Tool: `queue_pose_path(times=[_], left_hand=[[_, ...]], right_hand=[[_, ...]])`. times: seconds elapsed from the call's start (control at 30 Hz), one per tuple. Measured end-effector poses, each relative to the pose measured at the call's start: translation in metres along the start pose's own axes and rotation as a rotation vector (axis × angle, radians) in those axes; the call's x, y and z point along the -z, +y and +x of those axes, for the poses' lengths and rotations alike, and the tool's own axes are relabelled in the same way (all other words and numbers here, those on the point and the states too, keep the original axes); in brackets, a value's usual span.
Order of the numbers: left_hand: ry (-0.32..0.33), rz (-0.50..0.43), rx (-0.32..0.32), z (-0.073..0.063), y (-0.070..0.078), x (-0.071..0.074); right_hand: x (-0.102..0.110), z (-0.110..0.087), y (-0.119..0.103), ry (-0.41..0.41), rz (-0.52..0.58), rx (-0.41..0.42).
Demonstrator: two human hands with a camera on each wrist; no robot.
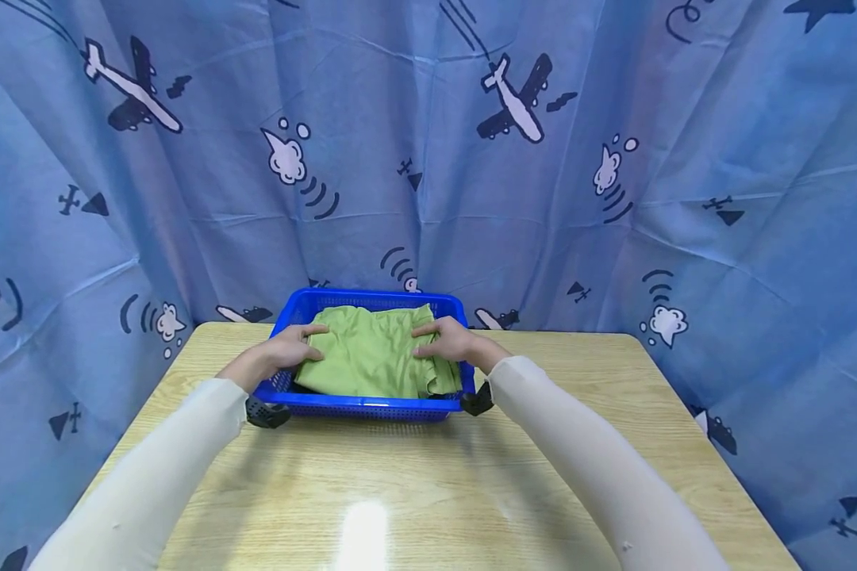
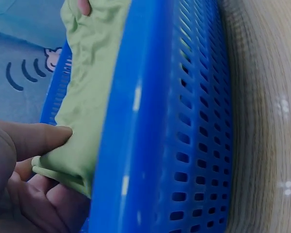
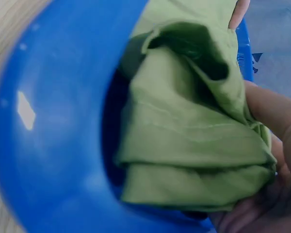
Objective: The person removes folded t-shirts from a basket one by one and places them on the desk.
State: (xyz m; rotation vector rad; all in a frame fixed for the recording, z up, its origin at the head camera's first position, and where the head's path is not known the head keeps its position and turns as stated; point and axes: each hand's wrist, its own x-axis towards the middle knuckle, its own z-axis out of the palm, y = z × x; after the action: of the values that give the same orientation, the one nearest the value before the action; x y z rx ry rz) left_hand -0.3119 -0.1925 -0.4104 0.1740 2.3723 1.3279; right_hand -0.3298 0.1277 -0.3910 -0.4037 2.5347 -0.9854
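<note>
A folded light green cloth (image 1: 367,349), perhaps a garment, lies inside a blue plastic basket (image 1: 371,402). At the cloth's left edge my left hand (image 1: 290,346) pinches it, thumb above and fingers underneath, as the left wrist view shows on the cloth (image 2: 82,141). My right hand (image 1: 450,339) grips the opposite edge. In the right wrist view, the folded layers of the cloth (image 3: 194,136) sit between thumb and fingers, with one fold gaping open. The fingers under the cloth are partly hidden.
The basket stands at the far edge of a wooden table (image 1: 314,492), close to a blue curtain (image 1: 371,159) printed with planes. Its perforated side (image 2: 194,145) and raised rim surround the cloth. A dark wrist device (image 1: 267,413) hangs below the left wrist.
</note>
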Motion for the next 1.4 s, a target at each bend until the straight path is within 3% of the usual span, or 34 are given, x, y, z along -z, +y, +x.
queue_pose_path(times=[0.13,0.37,0.5,0.77,0.93,1.0,1.23,1.4], left_hand=[[-0.032,-0.116,-0.001,-0.004,0.001,0.004],[-0.028,-0.139,-0.046,-0.015,0.012,0.015],[-0.022,-0.182,-0.068,-0.018,0.017,0.019],[0.004,-0.152,-0.065,-0.02,0.022,0.024],[-0.012,-0.192,-0.076,-0.021,0.023,0.024],[-0.013,-0.192,-0.077,-0.021,0.022,0.023],[-0.045,-0.171,-0.069,-0.021,0.015,0.019],[-0.055,-0.154,-0.056,-0.02,0.01,0.018]], right_hand=[[0.002,-0.002,0.003,0.046,-0.02,0.023],[0.014,-0.008,-0.005,0.14,-0.166,0.085],[0.021,-0.01,-0.011,0.166,-0.143,0.09],[0.029,-0.01,-0.01,0.215,-0.041,0.093],[0.03,-0.011,-0.007,0.152,0.153,0.089],[0.029,-0.012,-0.005,0.11,0.177,0.06],[0.011,-0.01,0.003,-0.09,0.034,0.012],[0.001,-0.01,-0.005,-0.183,0.027,-0.052]])
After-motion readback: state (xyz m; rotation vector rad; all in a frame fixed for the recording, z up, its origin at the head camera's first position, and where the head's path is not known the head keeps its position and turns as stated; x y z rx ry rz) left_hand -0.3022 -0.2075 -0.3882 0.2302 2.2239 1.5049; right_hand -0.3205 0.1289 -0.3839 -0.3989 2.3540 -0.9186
